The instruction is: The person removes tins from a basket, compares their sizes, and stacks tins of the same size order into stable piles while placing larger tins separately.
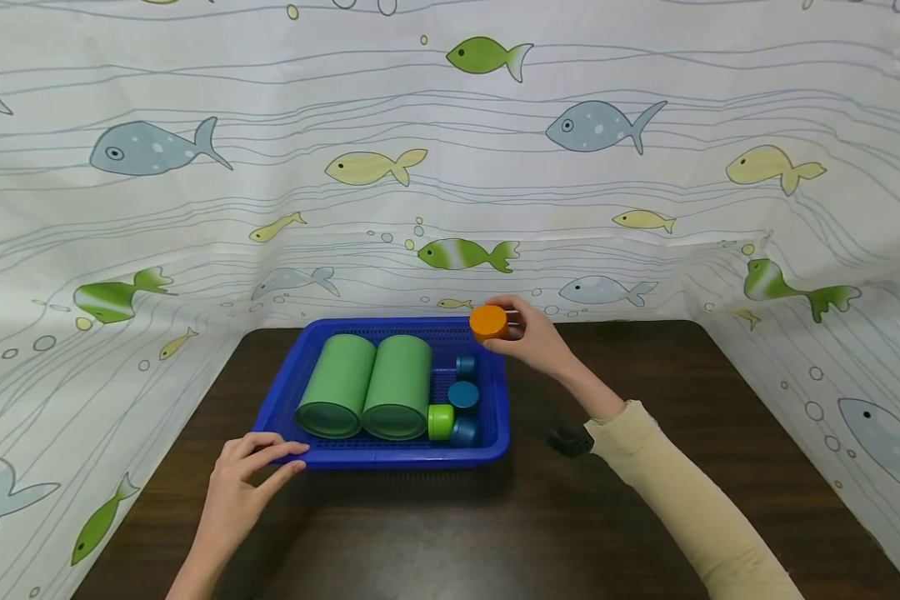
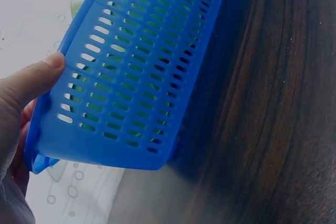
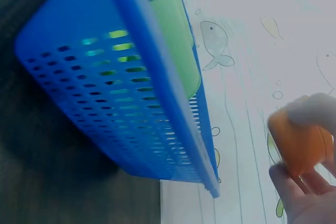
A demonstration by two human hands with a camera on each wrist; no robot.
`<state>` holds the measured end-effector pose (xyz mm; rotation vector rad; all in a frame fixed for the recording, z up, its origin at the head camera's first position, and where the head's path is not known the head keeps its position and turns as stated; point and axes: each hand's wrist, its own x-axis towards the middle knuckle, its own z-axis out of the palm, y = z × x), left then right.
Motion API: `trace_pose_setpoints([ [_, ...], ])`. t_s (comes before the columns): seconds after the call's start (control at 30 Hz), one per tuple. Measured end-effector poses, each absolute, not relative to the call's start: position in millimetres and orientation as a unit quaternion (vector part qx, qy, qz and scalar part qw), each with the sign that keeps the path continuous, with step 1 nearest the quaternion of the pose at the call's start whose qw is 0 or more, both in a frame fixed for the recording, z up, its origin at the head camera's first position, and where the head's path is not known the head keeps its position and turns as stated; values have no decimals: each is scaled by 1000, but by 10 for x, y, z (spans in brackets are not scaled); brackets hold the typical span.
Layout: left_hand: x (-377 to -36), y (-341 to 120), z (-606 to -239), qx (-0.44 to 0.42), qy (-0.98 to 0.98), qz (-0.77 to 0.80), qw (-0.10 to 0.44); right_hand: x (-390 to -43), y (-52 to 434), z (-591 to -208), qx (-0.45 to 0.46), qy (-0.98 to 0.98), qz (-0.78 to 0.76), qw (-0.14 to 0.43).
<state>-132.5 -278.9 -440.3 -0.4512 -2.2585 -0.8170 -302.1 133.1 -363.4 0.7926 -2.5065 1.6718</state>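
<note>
A blue plastic basket (image 1: 390, 457) with slotted walls stands on the table. Its near left corner is where my left hand (image 1: 238, 477) grips the rim; in the left wrist view the thumb (image 2: 50, 65) lies on the outer side of the rim. Above the far right corner, my right hand (image 1: 534, 335) holds a small orange cylinder (image 1: 488, 322) between thumb and fingers. Inside the basket two large green cylinders (image 1: 336, 383) lie side by side. Right of them sit a lime-green cylinder (image 1: 441, 422) and several small blue ones (image 1: 463, 395).
The dark wooden table (image 1: 420, 533) extends in front of the basket and to both sides. A small black object (image 1: 567, 442) lies near the right sleeve (image 1: 682, 500). White fish-patterned sheeting (image 1: 390, 100) rises behind and at both sides.
</note>
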Motion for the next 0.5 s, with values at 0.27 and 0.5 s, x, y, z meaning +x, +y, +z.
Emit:
trace_pose_setpoints([
  [0.27, -1301, -2769, -4394, -183, -864, -324, 340, -2887, 1624, -3737, 221, -822, 523, 50],
  [0.5, -1310, -2765, -4382, -181, -867, -321, 335, -2885, 1898, -3955, 206, -849, 481, 76],
])
